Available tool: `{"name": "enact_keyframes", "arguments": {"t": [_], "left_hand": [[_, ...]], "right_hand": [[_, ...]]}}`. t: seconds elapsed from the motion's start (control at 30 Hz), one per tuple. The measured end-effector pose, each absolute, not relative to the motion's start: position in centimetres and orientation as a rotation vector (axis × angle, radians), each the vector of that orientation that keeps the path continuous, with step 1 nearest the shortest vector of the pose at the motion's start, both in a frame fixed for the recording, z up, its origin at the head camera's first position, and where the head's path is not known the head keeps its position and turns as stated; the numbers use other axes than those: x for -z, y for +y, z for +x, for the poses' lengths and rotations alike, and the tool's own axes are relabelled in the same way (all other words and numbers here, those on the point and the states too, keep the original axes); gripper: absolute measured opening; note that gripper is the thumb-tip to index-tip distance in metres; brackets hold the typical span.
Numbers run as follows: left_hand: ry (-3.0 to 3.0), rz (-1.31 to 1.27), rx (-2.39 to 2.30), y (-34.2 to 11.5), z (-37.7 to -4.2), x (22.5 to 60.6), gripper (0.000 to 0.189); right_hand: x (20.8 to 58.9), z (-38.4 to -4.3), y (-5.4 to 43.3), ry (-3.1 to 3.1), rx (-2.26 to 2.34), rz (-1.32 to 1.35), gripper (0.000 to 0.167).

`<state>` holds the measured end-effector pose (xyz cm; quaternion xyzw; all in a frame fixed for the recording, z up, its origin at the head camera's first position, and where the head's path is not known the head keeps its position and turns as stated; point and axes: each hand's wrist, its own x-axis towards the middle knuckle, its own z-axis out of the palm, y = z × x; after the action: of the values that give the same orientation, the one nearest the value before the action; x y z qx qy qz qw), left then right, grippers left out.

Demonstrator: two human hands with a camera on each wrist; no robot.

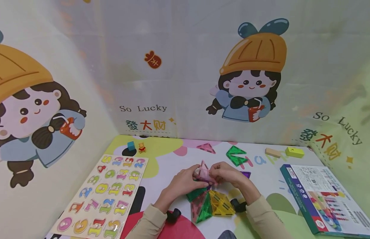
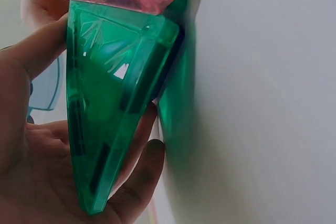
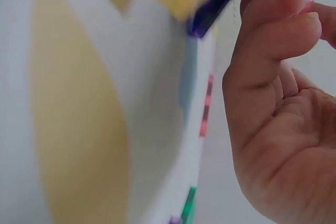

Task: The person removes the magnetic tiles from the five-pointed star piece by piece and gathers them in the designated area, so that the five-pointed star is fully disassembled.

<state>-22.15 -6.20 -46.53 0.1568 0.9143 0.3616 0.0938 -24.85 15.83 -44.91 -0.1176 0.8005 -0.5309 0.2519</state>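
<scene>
Head view: above the worktop point(image 1: 168, 166), the left hand point(image 1: 182, 180) curls round an upright pink tile point(image 1: 204, 173), while the right hand point(image 1: 228, 172) pinches the same tile from its opposite side. Yellow tiles point(image 1: 222, 203) lie on the near side of both hands; green tiles point(image 1: 236, 160) lie beyond them. Left of the left hand, a number board point(image 1: 144, 162) holds coloured numerals point(image 1: 107, 205). Right of the right hand lies a printed box point(image 1: 349, 212), contents not visible. Left wrist view: a green tile point(image 2: 115, 93) stands against the left hand, just beside pink.
</scene>
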Motion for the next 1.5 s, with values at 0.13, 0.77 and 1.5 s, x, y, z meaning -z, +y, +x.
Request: {"name": "enact_keyframes", "arguments": {"t": [0.13,0.77,1.5], "left_hand": [[2.669,0.457,-1.102,-6.2,-22.2,46.5,0.082],[2.691,0.519,-1.049,-6.2,-22.3,46.5,0.052],[2.668,0.598,-1.105,-6.5,-22.2,46.7,0.047]], "right_hand": [[44.9,-25.6,16.5,2.235,1.509,-0.25,0.016],[45.5,-29.1,15.3,2.646,1.422,-0.097,0.031],[45.6,-23.6,16.0,2.274,1.314,-0.405,0.026]]}}
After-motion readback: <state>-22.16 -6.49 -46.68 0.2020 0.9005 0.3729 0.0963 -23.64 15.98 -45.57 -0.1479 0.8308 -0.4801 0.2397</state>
